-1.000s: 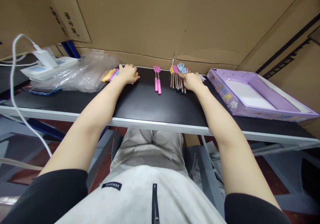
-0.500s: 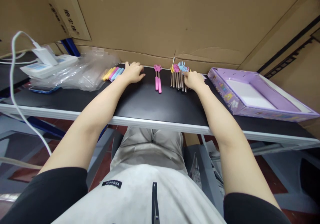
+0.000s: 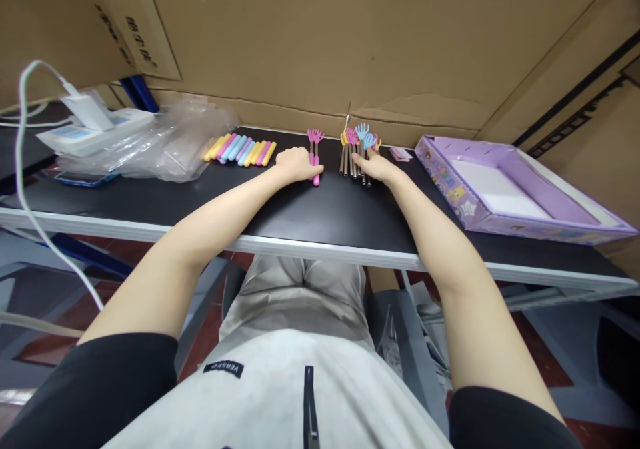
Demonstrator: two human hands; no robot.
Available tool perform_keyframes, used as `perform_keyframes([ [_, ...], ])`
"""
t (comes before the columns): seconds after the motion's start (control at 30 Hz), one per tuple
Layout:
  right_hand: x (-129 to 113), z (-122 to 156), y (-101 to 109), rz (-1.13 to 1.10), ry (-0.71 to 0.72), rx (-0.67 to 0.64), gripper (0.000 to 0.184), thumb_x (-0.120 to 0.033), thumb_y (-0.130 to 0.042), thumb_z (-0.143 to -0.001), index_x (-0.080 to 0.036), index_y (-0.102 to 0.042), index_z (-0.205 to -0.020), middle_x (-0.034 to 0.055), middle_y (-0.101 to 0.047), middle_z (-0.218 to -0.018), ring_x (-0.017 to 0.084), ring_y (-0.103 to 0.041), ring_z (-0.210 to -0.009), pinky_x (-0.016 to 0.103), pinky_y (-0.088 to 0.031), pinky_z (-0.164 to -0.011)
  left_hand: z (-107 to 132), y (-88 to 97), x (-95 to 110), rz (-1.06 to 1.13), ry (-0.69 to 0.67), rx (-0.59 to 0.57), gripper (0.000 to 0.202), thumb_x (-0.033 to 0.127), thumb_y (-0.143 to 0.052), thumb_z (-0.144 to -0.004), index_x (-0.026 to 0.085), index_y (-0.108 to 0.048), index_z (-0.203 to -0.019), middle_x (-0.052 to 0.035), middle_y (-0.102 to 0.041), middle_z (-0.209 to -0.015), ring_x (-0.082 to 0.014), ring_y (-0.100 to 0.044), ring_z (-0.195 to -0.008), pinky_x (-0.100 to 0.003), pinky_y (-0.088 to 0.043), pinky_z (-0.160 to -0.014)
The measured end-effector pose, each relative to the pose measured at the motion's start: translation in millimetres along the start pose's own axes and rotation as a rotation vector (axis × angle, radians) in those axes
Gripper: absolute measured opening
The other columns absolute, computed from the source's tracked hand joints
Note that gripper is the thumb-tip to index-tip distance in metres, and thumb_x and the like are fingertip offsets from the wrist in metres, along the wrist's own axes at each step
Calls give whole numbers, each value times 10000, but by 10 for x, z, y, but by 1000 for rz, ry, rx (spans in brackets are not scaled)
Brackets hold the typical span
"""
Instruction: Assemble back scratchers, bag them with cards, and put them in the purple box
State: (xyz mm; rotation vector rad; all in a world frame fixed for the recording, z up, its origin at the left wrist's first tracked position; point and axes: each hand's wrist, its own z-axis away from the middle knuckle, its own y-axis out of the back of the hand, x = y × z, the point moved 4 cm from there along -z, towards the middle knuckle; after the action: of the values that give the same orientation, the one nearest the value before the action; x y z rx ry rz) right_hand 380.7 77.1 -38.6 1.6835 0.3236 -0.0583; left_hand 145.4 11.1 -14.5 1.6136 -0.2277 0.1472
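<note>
Two pink back scratchers (image 3: 315,137), hand-shaped heads at the far end, lie side by side on the black table. My left hand (image 3: 295,165) is closed at their pink handles, its thumb laid across them; most of its fingers are hidden. To the right lies a bunch of several back scratchers (image 3: 353,152) with bare metal rods and yellow, pink and blue heads. Over those rods my right hand (image 3: 377,167) rests, thumb and forefinger around some of them. Left of my left hand, several yellow, pink, blue and purple handle sleeves (image 3: 245,150) lie in a row.
Clear plastic bags (image 3: 175,145) and a white power strip (image 3: 97,129) with a plugged-in charger are on the left, beside a phone (image 3: 85,179). A purple open box (image 3: 480,212) stands at right, near a small card (image 3: 401,154). Cardboard (image 3: 325,42) walls the back.
My left hand has moved right, from the row of sleeves to the pink back scratchers, uncovering more sleeves. My right hand has shifted slightly left over the metal rods.
</note>
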Motion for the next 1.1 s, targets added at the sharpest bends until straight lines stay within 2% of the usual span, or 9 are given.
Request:
perform_keyframes([
  [0.13,-83,26,-25,-77,-114,-68,809,-637,-432,-1050,-167,-442,-1708,220,-509,-1695,421,-590,-1466,588,-457,-1205,-86,4,-115,16,-26,-80,345,449,-660,-876,166,-857,-896,-178,-821,-993,-395,-777,-1106,-432,-589,-932],
  [0.2,-148,39,-38,-62,-135,-70,812,-614,-423,-1049,-167,-407,-1727,219,-434,-1746,434,-526,-1528,619,-413,-1239,-108,17,-158,54,-51,-93,331,442,-650,-862,197,-831,-731,-152,-787,-810,-374,-786,-1019,-432,-597,-898],
  [0.27,-209,52,-62,-34,-151,-77,847,-617,-423,-1041,-154,-358,-1747,226,-370,-1779,448,-462,-1578,635,-377,-1264,-118,24,-190,80,-70,-91,339,440,-644,-853,212,-808,-664,-132,-732,-678,-362,-781,-953,-439,-600,-877],
  [0.37,-307,70,-104,-16,-146,-99,888,-651,-415,-1030,-161,-315,-1763,224,-320,-1803,472,-415,-1604,643,-360,-1273,-125,21,-230,89,-72,-96,371,415,-622,-875,210,-770,-603,-119,-675,-605,-343,-764,-899,-436,-591,-889],
  [0.53,-547,122,-123,-43,-141,-126,887,-664,-397,-1047,-182,-277,-1782,193,-237,-1840,505,-330,-1645,681,-289,-1308,-97,46,-260,123,-55,-118,390,364,-608,-905,203,-728,-570,-92,-594,-547,-302,-713,-810,-396,-557,-863],
  [0.67,-786,162,-110,-62,-143,-176,865,-593,-402,-1079,-164,-209,-1805,160,-162,-1862,499,-218,-1691,658,-202,-1355,-2,120,-246,152,-5,-153,432,334,-621,-909,193,-649,-502,-52,-483,-478,-226,-603,-638,-333,-507,-738],
  [0.77,-909,150,-99,-59,-145,-204,863,-578,-396,-1089,-167,-173,-1813,149,-125,-1867,492,-191,-1700,657,-177,-1365,46,160,-251,173,35,-158,438,305,-636,-905,199,-606,-481,-36,-463,-465,-193,-532,-564,-312,-474,-670],
  [0.97,-919,108,-118,-63,-152,-216,872,-605,-423,-1086,-188,-182,-1813,155,-118,-1865,499,-205,-1695,677,-210,-1351,-34,121,-329,177,32,-151,418,352,-633,-938,208,-638,-546,-45,-507,-493,-208,-554,-556,-307,-471,-634],
  [1.1,-852,128,-137,-84,-88,-152,850,-632,-395,-1085,-193,-252,-1798,159,-208,-1848,499,-242,-1685,712,-240,-1333,-99,124,-407,129,92,-114,381,419,-581,-993,179,-742,-746,-109,-649,-618,-276,-687,-678,-332,-519,-697],
])
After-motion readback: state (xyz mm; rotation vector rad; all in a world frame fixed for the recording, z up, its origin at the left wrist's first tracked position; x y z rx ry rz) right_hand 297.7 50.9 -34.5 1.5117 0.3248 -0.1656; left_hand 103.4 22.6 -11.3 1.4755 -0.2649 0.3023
